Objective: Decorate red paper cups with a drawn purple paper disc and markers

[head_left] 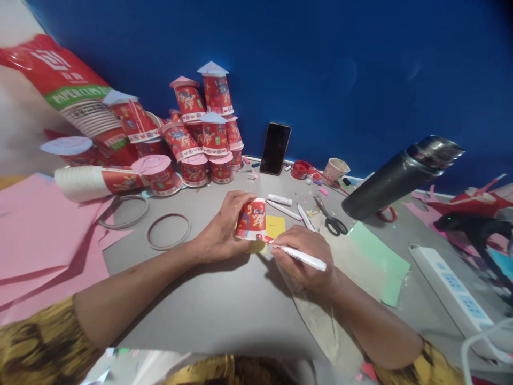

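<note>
My left hand [224, 227] is closed round a red printed paper cup [251, 216], held upside down with its white rim band at the bottom. In my right hand [308, 256] is a white marker pen [302, 258] with a red tip end. That tip meets the cup's white band near its lower right edge. Yellow paper [276, 226] lies just behind the cup. Close beyond my hands are a glue stick [279, 200], more white markers [306, 218] and black-handled scissors [335, 224].
Decorated paper cups [216, 96] with cone tops stand stacked at the back left. Pink paper [48, 230] and two tape rings [168, 231] lie left. A phone [275, 148] leans on the blue wall. Right are a dark flask [395, 182], green paper [379, 262] and a power strip [452, 289].
</note>
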Action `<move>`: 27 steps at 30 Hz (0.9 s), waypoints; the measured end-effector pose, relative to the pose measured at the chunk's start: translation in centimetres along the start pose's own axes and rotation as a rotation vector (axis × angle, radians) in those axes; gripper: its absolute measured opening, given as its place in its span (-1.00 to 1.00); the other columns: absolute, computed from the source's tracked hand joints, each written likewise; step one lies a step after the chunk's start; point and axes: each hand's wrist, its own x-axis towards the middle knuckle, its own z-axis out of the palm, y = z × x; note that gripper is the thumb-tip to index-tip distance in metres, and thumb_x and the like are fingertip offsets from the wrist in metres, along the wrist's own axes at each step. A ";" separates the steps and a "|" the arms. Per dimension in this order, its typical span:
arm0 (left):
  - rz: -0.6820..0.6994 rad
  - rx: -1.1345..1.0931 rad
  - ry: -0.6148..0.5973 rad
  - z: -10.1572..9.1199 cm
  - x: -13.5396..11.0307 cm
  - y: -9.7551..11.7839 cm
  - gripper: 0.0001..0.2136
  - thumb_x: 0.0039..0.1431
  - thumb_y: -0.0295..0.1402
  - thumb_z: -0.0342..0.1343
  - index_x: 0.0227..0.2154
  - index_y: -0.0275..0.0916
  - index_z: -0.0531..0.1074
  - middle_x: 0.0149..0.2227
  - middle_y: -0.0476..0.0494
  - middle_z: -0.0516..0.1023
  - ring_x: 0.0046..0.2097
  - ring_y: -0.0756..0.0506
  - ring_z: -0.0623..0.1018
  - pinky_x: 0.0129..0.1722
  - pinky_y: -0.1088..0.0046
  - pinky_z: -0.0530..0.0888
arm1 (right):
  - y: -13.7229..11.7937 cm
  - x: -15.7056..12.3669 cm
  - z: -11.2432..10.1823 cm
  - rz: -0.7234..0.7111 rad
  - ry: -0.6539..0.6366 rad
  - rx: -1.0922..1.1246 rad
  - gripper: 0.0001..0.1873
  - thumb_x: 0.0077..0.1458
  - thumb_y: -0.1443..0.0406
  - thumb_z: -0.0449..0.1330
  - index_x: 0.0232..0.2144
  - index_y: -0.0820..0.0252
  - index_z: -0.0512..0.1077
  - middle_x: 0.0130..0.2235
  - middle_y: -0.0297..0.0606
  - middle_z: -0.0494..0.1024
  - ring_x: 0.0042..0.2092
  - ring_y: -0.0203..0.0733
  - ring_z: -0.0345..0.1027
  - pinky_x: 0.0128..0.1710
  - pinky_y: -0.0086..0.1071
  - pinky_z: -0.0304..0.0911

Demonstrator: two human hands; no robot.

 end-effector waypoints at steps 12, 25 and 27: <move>-0.025 -0.013 -0.015 0.0 0.0 0.0 -0.23 0.02 -0.33 0.33 0.31 -0.09 0.18 0.22 -0.30 0.25 0.30 -0.39 0.35 0.34 -0.12 0.38 | 0.0 0.1 0.1 -0.021 0.036 -0.027 -0.96 0.33 0.36 0.26 -0.21 0.16 0.53 -0.36 -0.21 0.70 -0.37 -0.18 0.57 -0.31 -0.31 0.46; -0.041 -0.035 -0.035 -0.2 0.0 0.4 -0.24 0.03 -0.34 0.33 0.29 -0.07 0.16 0.22 -0.31 0.24 0.31 -0.40 0.35 0.35 -0.15 0.37 | 0.1 0.0 0.1 -0.015 0.015 -0.027 -0.96 0.33 0.36 0.26 -0.21 0.16 0.53 -0.36 -0.21 0.70 -0.37 -0.18 0.55 -0.30 -0.32 0.44; -0.043 -0.033 -0.030 -0.2 0.0 0.4 -0.24 0.02 -0.34 0.34 0.29 -0.06 0.17 0.21 -0.30 0.25 0.30 -0.40 0.36 0.34 -0.17 0.36 | 0.2 -0.1 0.1 -0.014 0.010 -0.025 -0.95 0.33 0.36 0.26 -0.20 0.15 0.54 -0.35 -0.21 0.71 -0.36 -0.18 0.56 -0.30 -0.32 0.45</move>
